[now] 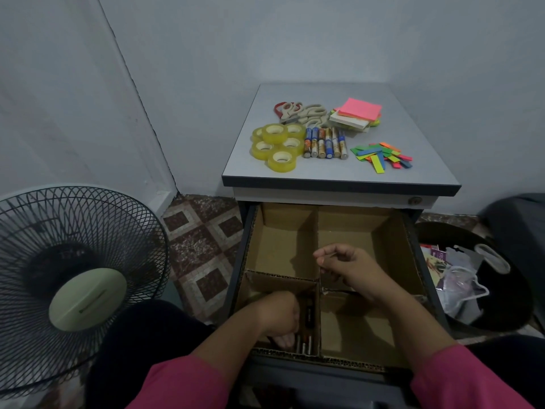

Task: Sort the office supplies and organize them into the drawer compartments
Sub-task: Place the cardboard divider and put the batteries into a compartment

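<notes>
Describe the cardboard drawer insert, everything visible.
The cardboard insert is brown corrugated board lining the open drawer under the cabinet top, split by upright dividers into four compartments. Both far ones look bare. The near-left holds a few batteries, with the left hand reaching in. The right hand hovers over the centre divider, fingers curled.

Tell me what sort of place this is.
Probably a room in a home, not an office: patterned tile floor, a black standing fan on it, and a small grey drawer cabinet against a plain painted wall.
</notes>
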`<state>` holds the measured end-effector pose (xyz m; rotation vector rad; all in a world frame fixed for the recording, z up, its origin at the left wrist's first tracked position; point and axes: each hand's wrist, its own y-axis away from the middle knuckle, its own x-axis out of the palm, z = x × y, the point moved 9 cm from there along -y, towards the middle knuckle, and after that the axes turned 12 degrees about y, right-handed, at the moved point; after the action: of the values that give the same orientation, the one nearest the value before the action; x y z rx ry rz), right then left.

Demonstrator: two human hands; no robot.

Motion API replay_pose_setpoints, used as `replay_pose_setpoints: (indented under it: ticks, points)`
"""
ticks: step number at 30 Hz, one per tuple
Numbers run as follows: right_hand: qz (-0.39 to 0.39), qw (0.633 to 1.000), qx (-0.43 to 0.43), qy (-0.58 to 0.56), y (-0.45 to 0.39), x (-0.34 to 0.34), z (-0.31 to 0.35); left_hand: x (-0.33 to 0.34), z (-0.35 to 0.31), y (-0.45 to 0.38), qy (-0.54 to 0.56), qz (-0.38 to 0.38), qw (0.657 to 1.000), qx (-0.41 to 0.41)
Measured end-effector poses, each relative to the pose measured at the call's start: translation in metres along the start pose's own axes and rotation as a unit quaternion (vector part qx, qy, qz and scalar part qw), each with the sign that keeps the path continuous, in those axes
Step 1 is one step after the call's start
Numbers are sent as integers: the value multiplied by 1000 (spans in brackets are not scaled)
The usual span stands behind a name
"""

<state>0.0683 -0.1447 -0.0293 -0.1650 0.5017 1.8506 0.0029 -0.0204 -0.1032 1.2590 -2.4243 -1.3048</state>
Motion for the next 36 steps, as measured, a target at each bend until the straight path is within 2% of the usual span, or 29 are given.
replay_pose_setpoints:
  ticks: [18,20,23,26,29,31,32,33,36]
  points:
    - [-28,999,-5,-14,3,-5,1,-5,-2,7,33,20,999,30]
    - [-66,997,-21,-17,5,-12,3,-5,-4,10,50,28,998,30]
    - [-161,986,-36,-14,13,-27,3,-9,-11,18,77,42,995,39]
    - [-275,946,-128,114,29,-44,24,-20,-35,34,110,49,989,80]
    - [-367,859,-238,264,43,-56,62,-50,-80,58,123,-35,971,202]
    - [-408,805,-274,333,43,-65,89,-76,-118,79,119,-146,934,302]
    - [-413,792,-276,355,38,-69,103,-88,-136,87,112,-207,913,334]
    - [-407,794,-261,367,28,-74,114,-99,-153,93,99,-266,891,354]
    - [-359,846,-149,366,-13,-92,129,-121,-201,90,31,-376,845,379]
